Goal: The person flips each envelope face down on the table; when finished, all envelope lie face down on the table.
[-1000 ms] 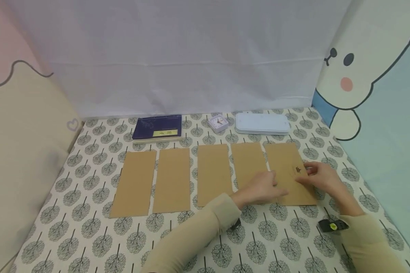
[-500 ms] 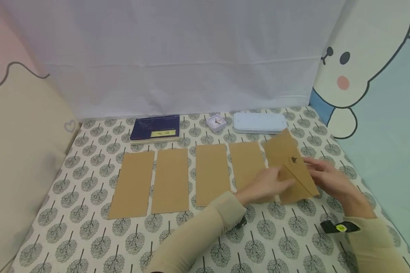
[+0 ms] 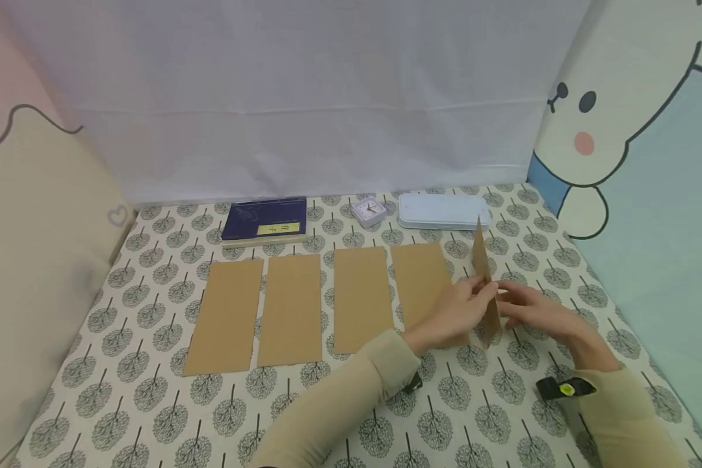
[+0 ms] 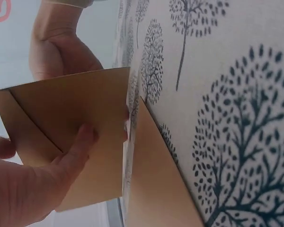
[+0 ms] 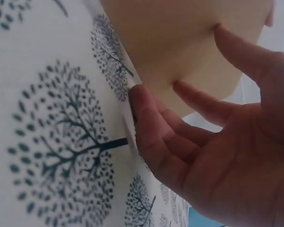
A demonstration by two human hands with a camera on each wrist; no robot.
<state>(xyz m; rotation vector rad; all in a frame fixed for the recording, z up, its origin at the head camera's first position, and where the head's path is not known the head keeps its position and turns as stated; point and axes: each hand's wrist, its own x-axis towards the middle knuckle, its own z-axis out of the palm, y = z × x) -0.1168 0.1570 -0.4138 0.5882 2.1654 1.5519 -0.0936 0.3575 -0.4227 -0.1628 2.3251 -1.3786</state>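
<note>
A brown envelope (image 3: 487, 286) stands on its long edge on the tree-print cloth (image 3: 152, 403), nearly edge-on in the head view. My left hand (image 3: 465, 305) is on its left side. In the left wrist view the thumb of my left hand (image 4: 33, 189) lies on the envelope (image 4: 85, 132), on the face with the flap seam, and a finger shows at its edge. My right hand (image 3: 526, 305) is on the right side. The right wrist view shows the straight fingers of my right hand (image 5: 217, 142) touching the envelope (image 5: 180, 38).
Several more brown envelopes (image 3: 292, 309) lie flat in a row to the left. At the back lie a dark blue book (image 3: 265, 220), a small clock (image 3: 372, 210) and a pale blue tin case (image 3: 442, 210). Padded walls close in both sides.
The rightmost envelope lay flat a second ago. Both hands have tipped it up from its left side, and it now stands upright on its edge between them.
</note>
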